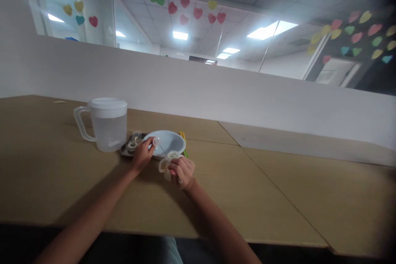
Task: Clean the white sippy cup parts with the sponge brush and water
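My left hand [143,156] is closed in a pinch on a small clear round piece [156,142], held over the near left rim of a white bowl [177,137]. My right hand [183,170] is closed around a thin rod [164,152], whose far end points at the clear piece; I cannot tell whether the two touch. A small bright loop [180,181] shows below my right fingers. Close by that hand stands a translucent handled cup [162,166], partly hidden by the fingers. Behind my left hand, a dark tray [123,151] carries small clear and white items [133,146].
A large lidded translucent pitcher [110,130] stands left of the tray. Yellow sticks [182,134] and a green item [186,154] lie beside the bowl's right edge. The wooden table [247,198] meets a white wall [247,95] with a window above.
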Tool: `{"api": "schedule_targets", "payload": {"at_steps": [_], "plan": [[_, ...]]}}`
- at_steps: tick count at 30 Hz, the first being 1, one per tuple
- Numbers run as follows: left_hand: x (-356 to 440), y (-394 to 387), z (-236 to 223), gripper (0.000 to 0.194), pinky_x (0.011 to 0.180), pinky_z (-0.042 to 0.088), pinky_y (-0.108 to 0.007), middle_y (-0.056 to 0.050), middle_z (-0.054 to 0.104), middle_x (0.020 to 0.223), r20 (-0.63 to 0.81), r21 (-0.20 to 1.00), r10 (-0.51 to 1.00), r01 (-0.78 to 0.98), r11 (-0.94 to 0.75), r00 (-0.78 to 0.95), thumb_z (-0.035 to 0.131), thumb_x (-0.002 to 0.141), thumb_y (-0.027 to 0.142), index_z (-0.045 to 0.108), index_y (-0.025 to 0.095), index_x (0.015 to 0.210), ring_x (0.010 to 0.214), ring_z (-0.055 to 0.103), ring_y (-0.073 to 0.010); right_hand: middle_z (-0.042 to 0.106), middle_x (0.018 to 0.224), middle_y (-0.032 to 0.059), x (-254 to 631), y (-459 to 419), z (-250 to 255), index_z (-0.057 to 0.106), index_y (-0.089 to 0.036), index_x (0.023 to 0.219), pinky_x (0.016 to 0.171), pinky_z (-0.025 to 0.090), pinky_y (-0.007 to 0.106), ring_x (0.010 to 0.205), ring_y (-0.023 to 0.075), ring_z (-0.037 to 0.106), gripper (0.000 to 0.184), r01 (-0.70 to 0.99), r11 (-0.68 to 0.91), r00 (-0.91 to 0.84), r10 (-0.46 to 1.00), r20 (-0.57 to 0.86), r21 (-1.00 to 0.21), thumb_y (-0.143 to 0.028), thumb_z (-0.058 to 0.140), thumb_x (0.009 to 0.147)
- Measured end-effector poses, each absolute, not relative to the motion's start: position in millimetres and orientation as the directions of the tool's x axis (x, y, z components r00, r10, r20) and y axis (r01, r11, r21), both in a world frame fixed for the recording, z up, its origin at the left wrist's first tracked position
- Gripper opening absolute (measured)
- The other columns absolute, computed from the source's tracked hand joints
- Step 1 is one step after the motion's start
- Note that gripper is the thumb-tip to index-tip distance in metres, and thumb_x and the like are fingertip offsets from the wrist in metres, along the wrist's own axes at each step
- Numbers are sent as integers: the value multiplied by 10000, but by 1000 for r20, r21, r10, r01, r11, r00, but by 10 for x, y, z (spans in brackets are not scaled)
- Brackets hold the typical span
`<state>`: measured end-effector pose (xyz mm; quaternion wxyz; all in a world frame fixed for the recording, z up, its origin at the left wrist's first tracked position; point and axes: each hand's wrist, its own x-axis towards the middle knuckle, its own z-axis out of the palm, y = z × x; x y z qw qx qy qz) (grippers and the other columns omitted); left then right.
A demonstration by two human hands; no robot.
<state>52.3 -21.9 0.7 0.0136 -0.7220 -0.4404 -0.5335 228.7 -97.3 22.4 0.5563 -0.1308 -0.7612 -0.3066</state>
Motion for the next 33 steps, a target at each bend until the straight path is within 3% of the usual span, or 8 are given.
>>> {"api": "schedule_targets", "payload": {"at_steps": [13,22,33], "plan": [[528,-229,4,266,827,491,-301,-57,696,1006,760,490,646,590,-642,73,418,865,303,616,193,1006,930,641,-197,565,655,45,2283,-926,215,546,-186,782,541,361,271,589,143,490,284,537,792,-362,-95,927,291,-219,313,940],[528,-223,-40,321,836,506,-316,-57,700,1028,781,422,606,587,-691,152,409,888,346,659,189,1015,944,644,-196,555,649,45,2268,-913,218,513,-189,781,514,346,257,561,141,479,241,560,796,-346,-28,938,230,-182,316,920],[525,-294,-17,309,782,529,-288,-61,714,982,851,217,446,586,-781,279,400,921,320,677,198,985,908,668,-178,540,644,44,2257,-950,229,506,-183,790,511,361,252,566,139,487,230,582,803,-246,18,969,132,-156,317,917]]}}
